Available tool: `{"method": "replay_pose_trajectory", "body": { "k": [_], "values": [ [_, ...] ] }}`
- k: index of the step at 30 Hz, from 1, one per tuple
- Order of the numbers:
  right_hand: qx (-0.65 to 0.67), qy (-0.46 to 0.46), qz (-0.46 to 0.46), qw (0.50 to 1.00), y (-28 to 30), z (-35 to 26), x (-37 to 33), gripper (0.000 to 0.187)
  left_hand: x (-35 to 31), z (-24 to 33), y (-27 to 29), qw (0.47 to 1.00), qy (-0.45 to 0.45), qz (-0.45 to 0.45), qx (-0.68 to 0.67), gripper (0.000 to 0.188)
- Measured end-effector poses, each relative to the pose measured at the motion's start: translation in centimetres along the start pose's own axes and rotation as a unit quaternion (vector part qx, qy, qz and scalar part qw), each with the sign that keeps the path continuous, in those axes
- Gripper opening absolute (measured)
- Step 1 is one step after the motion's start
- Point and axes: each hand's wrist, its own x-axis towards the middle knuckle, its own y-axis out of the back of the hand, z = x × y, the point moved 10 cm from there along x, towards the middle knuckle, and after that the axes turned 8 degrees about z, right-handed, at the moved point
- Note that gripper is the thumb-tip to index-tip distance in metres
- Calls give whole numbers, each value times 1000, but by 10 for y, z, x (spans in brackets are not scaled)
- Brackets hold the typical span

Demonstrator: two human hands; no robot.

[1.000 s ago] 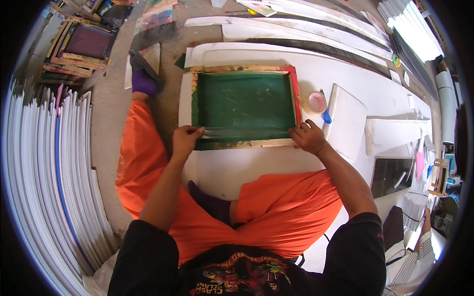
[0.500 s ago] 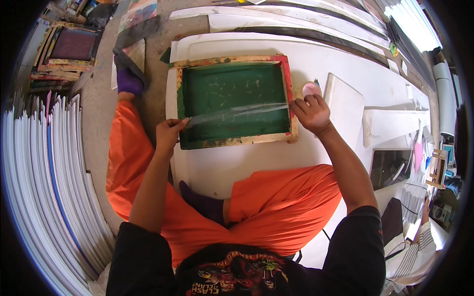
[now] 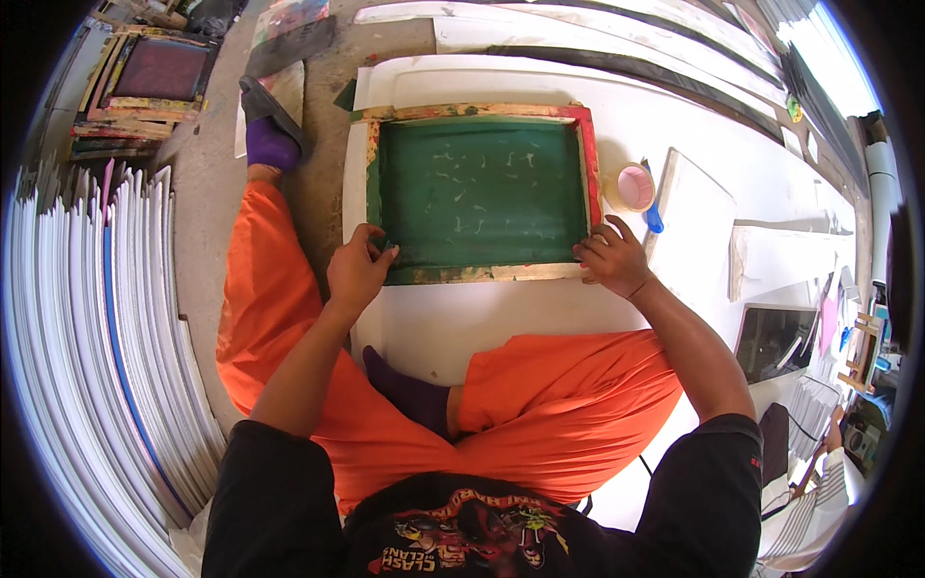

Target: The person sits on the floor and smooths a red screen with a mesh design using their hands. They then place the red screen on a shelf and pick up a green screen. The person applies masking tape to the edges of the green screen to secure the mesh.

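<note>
A wooden-framed printing screen (image 3: 487, 274) with dark green mesh and pale marks lies flat in front of me. My left hand (image 3: 358, 268) is at its near left corner, thumb and fingers bent together in a pinch. Over the near right corner is my right hand (image 3: 615, 258), its fingers closed and touching the frame. Between them, close to the near inner edge, a strip of clear tape (image 3: 491, 253) shows only faintly. How firmly it lies on the mesh I cannot tell. Just beyond my right hand stands a cup (image 3: 634, 186) of pinkish stuff, beside a blue-handled tool (image 3: 654, 218).
The screen rests on a large white board (image 3: 424, 323). Stacked sheets (image 3: 67, 347) stand at the left, and more wooden frames (image 3: 154, 82) are piled at the far left. White panels (image 3: 694, 207) lie to the right. My legs (image 3: 568, 395) are folded close around the board.
Both hands have come nearer to me, toward the screen's near corners. The clear tape strip, slanted across the mesh before, is now down along the near edge. The blue-handled tool has come into sight.
</note>
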Motion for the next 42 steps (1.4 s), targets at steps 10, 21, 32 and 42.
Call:
{"method": "replay_pose_trajectory", "body": {
  "k": [10,21,32,42],
  "values": [
    [14,23,-18,999,1,4,14,14,-2,23,-6,987,-97,-23,127,26],
    [175,-282,-149,931,6,61,47,14,60,-19,28,986,25,16,-165,24],
    [234,-188,-153,942,38,-8,57,7,94,-39,48,932,220,-128,-257,25],
    [625,-498,67,597,17,-13,29,4,119,-32,87,926,253,-152,-233,25]
  ]
}}
